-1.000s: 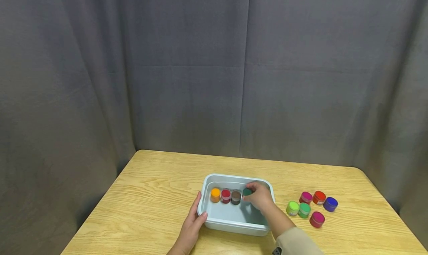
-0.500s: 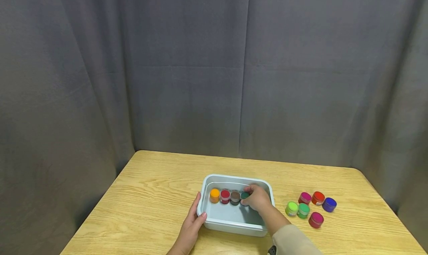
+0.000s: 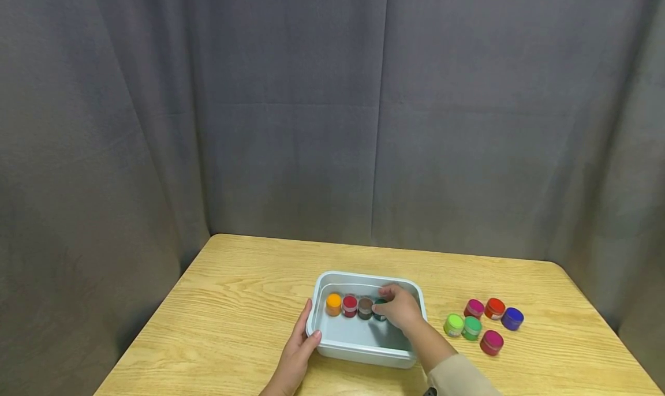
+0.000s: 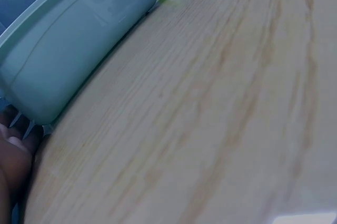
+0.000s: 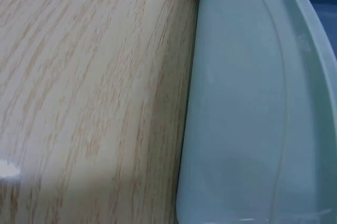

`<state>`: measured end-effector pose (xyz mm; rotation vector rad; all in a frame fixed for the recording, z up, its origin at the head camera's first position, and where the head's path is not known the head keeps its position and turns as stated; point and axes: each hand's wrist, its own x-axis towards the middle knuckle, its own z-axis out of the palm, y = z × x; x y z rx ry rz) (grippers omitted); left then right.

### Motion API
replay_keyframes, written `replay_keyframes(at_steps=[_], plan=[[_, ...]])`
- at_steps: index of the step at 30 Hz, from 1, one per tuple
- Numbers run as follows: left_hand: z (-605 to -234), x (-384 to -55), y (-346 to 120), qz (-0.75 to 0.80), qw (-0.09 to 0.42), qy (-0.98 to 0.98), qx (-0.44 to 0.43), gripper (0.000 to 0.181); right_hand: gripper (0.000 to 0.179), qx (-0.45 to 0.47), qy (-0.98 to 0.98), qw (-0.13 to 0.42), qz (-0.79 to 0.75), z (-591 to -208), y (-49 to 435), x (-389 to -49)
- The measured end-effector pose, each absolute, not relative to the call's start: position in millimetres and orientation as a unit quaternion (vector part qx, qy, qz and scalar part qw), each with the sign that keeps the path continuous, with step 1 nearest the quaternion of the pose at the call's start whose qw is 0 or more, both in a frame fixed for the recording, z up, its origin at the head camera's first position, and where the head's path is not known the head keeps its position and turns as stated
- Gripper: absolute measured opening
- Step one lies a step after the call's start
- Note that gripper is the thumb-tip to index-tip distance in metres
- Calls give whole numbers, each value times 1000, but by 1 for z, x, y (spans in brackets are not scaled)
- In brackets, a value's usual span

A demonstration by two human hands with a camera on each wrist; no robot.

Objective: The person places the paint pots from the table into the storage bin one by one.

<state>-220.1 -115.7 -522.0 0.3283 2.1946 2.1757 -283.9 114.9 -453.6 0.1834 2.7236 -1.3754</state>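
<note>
A pale blue-grey plastic tub stands on the wooden table. My left hand grips its near left corner, thumb on the rim and fingers along the outer side; those fingers also show in the left wrist view. Inside the tub, a row of small lidded jars runs along the far side: an orange jar, a red jar, a brown jar and a dark green jar. My right hand reaches in from the right, thumb and fingers around the dark green jar's top, partly hiding it.
Right of the tub, on the table, stand several more jars: a lime one, a green one, two magenta ones, a red-orange one and a blue one. Grey curtains hang behind and at both sides.
The dark green jar has moved left, up beside the brown jar, with my right hand at it. My right thumb has since risen slightly on it. The left hand keeps its grip.
</note>
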Motion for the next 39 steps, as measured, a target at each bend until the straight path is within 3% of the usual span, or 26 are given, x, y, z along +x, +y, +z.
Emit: replay_keyframes(at_steps=[16, 29, 39], plan=[[-524, -220, -116, 691, 12, 716, 99, 64, 36, 33, 868, 22, -495, -423, 132, -269], [-523, -220, -115, 692, 9, 716, 94, 64, 48, -9, 865, 24, -502, -407, 185, -252], [-524, -220, -115, 698, 9, 709, 93, 64, 54, 6, 878, 2, -479, -419, 227, -239]])
